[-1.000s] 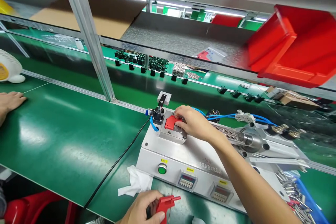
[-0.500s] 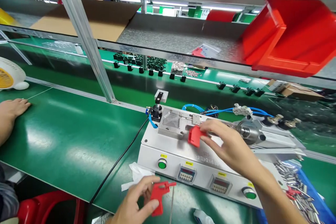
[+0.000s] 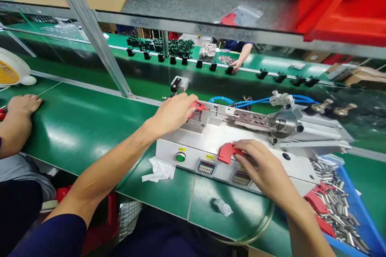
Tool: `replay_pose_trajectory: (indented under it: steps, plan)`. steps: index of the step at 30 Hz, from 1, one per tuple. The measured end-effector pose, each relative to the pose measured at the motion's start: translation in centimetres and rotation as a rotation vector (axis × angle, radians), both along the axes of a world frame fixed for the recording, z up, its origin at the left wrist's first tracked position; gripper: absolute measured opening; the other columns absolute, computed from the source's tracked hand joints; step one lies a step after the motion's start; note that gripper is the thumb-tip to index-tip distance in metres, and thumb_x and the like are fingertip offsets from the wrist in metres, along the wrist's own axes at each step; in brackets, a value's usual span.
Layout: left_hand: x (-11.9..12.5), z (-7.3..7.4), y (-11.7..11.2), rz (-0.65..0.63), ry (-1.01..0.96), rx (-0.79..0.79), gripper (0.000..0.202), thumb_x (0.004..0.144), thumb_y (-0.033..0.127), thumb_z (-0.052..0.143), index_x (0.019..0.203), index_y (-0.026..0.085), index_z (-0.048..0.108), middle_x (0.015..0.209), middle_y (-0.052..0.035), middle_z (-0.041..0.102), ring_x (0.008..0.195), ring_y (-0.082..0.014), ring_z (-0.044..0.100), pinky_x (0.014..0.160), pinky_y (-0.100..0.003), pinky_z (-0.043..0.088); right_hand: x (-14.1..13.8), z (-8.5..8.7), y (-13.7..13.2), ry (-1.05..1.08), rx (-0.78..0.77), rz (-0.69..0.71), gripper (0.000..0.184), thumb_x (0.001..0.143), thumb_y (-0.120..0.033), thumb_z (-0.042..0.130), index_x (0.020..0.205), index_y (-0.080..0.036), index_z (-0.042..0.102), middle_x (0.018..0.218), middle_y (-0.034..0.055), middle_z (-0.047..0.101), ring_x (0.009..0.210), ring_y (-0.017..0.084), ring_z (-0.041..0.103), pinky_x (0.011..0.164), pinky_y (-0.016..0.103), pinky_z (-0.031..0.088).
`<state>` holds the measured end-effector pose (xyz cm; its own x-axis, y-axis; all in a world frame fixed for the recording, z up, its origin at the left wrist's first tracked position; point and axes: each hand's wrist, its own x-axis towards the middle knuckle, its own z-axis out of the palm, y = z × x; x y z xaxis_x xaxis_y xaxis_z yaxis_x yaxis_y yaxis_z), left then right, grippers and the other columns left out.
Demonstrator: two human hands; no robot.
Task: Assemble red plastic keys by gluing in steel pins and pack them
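My left hand [image 3: 177, 113] is closed on a red pistol-shaped plastic part [image 3: 198, 107], held over the metal fixture block [image 3: 197, 127] at the left end of a grey bench machine [image 3: 217, 136]. The part's thin front end points right, toward the machine's rod; whether it touches is hard to make out. In front of the machine, my right hand [image 3: 259, 160] pinches a second red pistol-shaped part [image 3: 226, 153] by its narrow end. Green buttons [image 3: 180, 157] and small counters line the machine's front face.
At the right stands a blue bin [image 3: 358, 204] of metal tubes and several red parts. A white cloth [image 3: 159, 170] and a small clear bottle [image 3: 222, 207] lie before the machine. Another person's hand [image 3: 25, 104] rests at the left. A metal shelf [image 3: 193, 4] crosses above.
My left hand has moved up and forward to the fixture with its red part. My right hand has drawn back from the fixture with its own. A co-worker's hand now shows across the bench.
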<state>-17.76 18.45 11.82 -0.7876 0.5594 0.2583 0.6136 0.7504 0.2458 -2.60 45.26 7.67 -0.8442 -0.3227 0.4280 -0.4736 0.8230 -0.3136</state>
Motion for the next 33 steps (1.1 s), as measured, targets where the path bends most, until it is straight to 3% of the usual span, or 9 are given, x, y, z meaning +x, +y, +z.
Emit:
replay_pose_trajectory:
  steps: [3, 5, 11, 14, 18, 21, 25, 28, 33]
  plan:
    - [0.6, -0.2, 0.6, 0.104, 0.071, -0.147, 0.024, 0.109, 0.027, 0.054, 0.117, 0.017, 0.074, 0.114, -0.012, 0.069, 0.089, -0.0295, 0.073, 0.069, -0.037, 0.054, 0.2, -0.5, 0.0, -0.007, -0.028, -0.012, 0.017, 0.109, -0.029, 0.052, 0.116, -0.024, 0.067, 0.114, 0.0108, 0.075, 0.108, 0.027, 0.072, 0.093, 0.043, 0.06]
    - [1.1, -1.1, 0.7, 0.102, 0.133, -0.147, 0.023, 0.108, 0.028, 0.058, 0.117, 0.016, 0.076, 0.122, -0.0132, 0.068, 0.088, -0.0291, 0.073, 0.065, -0.037, 0.053, 0.5, -0.8, 0.0, 0.005, -0.037, -0.016, 0.018, 0.11, -0.028, 0.051, 0.118, -0.024, 0.066, 0.115, 0.011, 0.074, 0.108, 0.027, 0.072, 0.093, 0.043, 0.06]
    - [3.5, -5.9, -1.7, -0.131, 0.475, 0.271, 0.022, 0.107, 0.018, 0.056, 0.12, 0.011, 0.073, 0.117, -0.0152, 0.075, 0.103, -0.0299, 0.068, 0.088, -0.044, 0.056, 1.1, -1.6, 0.1, 0.058, -0.05, -0.032, 0.022, 0.11, -0.023, 0.048, 0.125, -0.023, 0.065, 0.12, 0.0114, 0.074, 0.112, 0.028, 0.071, 0.094, 0.044, 0.059]
    - [5.5, -7.4, -2.8, -0.157, 0.52, 0.361, 0.017, 0.104, 0.014, 0.061, 0.119, 0.014, 0.07, 0.117, -0.0148, 0.075, 0.106, -0.0306, 0.067, 0.09, -0.045, 0.054, 0.4, -1.8, -0.4, 0.056, -0.01, -0.061, 0.024, 0.109, -0.023, 0.05, 0.128, -0.022, 0.066, 0.121, 0.0122, 0.074, 0.109, 0.029, 0.07, 0.091, 0.047, 0.06]
    - [8.7, -9.1, -3.5, -0.244, 0.495, 0.41, 0.017, 0.1, 0.006, 0.065, 0.114, 0.015, 0.068, 0.103, -0.0108, 0.071, 0.094, -0.0248, 0.067, 0.085, -0.039, 0.053, 0.3, -1.4, -0.8, 0.052, -0.028, -0.087, 0.028, 0.108, -0.02, 0.054, 0.133, -0.02, 0.067, 0.132, 0.0152, 0.071, 0.121, 0.031, 0.067, 0.099, 0.05, 0.06]
    - [10.6, -11.1, -4.1, -0.286, 0.391, 0.351, 0.021, 0.101, 0.004, 0.064, 0.12, 0.013, 0.067, 0.102, -0.0109, 0.069, 0.089, -0.0223, 0.067, 0.078, -0.035, 0.051, 2.5, -1.6, -0.3, 0.149, -0.123, -0.228, 0.027, 0.103, -0.015, 0.061, 0.128, -0.022, 0.07, 0.128, 0.0126, 0.071, 0.119, 0.028, 0.069, 0.098, 0.045, 0.06]
    - [11.5, -13.7, -4.9, -0.278, 0.374, 0.275, 0.023, 0.103, 0.005, 0.062, 0.123, 0.016, 0.069, 0.106, -0.0112, 0.068, 0.083, -0.02, 0.067, 0.072, -0.035, 0.048, 7.0, -3.6, 0.6, 0.329, -0.175, -0.579, 0.021, 0.099, -0.009, 0.067, 0.111, -0.025, 0.072, 0.096, 0.0043, 0.069, 0.088, 0.021, 0.069, 0.078, 0.036, 0.059]
    - [11.3, -14.5, -5.1, -0.266, 0.386, 0.302, 0.025, 0.102, 0.004, 0.064, 0.119, 0.02, 0.072, 0.102, -0.0085, 0.07, 0.078, -0.0194, 0.067, 0.069, -0.035, 0.049, 9.4, -5.7, 1.2, 0.237, -0.201, -0.686, 0.014, 0.099, -0.013, 0.067, 0.104, -0.024, 0.073, 0.093, 0.0045, 0.066, 0.081, 0.019, 0.066, 0.072, 0.035, 0.059]
    - [10.7, -13.7, -5.0, -0.286, 0.398, 0.276, 0.031, 0.099, 0.0, 0.064, 0.116, 0.024, 0.073, 0.101, -0.0064, 0.071, 0.076, -0.0189, 0.068, 0.066, -0.034, 0.052, 10.7, -7.0, 2.7, 0.062, -0.415, -0.661, 0.013, 0.1, -0.022, 0.066, 0.108, -0.025, 0.076, 0.099, 0.0081, 0.068, 0.09, 0.024, 0.069, 0.072, 0.038, 0.062]
